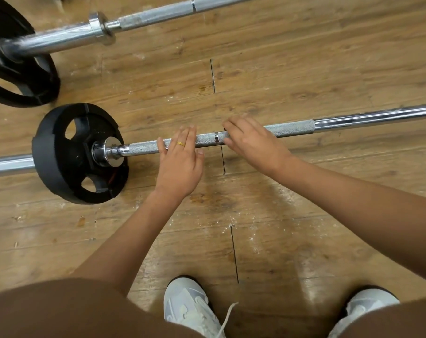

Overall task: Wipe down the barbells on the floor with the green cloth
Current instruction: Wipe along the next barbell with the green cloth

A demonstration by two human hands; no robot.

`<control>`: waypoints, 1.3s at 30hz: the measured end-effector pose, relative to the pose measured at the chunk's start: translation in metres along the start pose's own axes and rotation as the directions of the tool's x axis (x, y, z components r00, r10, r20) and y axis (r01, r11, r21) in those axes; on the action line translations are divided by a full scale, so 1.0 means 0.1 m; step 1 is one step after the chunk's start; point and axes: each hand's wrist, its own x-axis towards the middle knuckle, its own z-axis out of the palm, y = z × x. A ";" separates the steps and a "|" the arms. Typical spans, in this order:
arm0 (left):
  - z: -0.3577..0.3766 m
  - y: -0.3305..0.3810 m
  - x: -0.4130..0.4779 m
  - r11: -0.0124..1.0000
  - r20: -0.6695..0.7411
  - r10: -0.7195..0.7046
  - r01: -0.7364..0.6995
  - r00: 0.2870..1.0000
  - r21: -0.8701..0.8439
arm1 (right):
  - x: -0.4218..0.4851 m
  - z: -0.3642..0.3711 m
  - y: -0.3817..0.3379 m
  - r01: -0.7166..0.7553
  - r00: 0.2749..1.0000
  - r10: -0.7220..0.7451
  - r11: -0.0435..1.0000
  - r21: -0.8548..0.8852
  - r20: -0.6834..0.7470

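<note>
Left hand: we wear a gold ring
Feet: our pale grey trainers, white laces
Legs: our plain brown trousers

My right hand blurred at its fingertips, near barbell running off both side edges, my shoes cut off below

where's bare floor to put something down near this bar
Widest: the floor strip between the far barbell and near barbell, right of the black plates. Also between the near barbell and the shoes. Crowded left, around those plates.
</note>
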 end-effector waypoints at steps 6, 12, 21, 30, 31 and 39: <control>0.01 -0.04 -0.01 1.000 -0.010 0.015 -0.014 1.000 0.012 | -0.12 0.03 0.06 0.057 0.998 -0.058 0.996 -0.070 -0.016; 0.09 0.02 -0.05 0.999 -0.054 -0.013 0.016 0.998 0.049 | -0.13 0.11 -0.07 -0.042 0.996 0.041 0.999 -0.006 -0.080; 0.05 0.01 -0.11 0.999 -0.043 0.011 -0.009 0.999 0.050 | -0.29 0.03 0.06 -0.110 0.989 0.114 0.993 0.052 -0.089; 0.06 0.01 -0.25 0.997 -0.014 0.032 -0.031 0.999 0.077 | -0.37 -0.04 0.06 -0.062 0.998 0.063 0.997 0.039 -0.018; 0.06 0.01 -0.26 0.997 -0.012 0.034 -0.033 0.999 0.076 | -0.44 -0.06 0.10 -0.088 0.995 0.090 0.995 0.054 -0.041; 0.09 0.03 -0.48 0.995 0.020 0.033 -0.035 0.999 0.097 | -0.45 0.03 -0.16 -0.027 1.000 0.027 0.999 0.021 0.012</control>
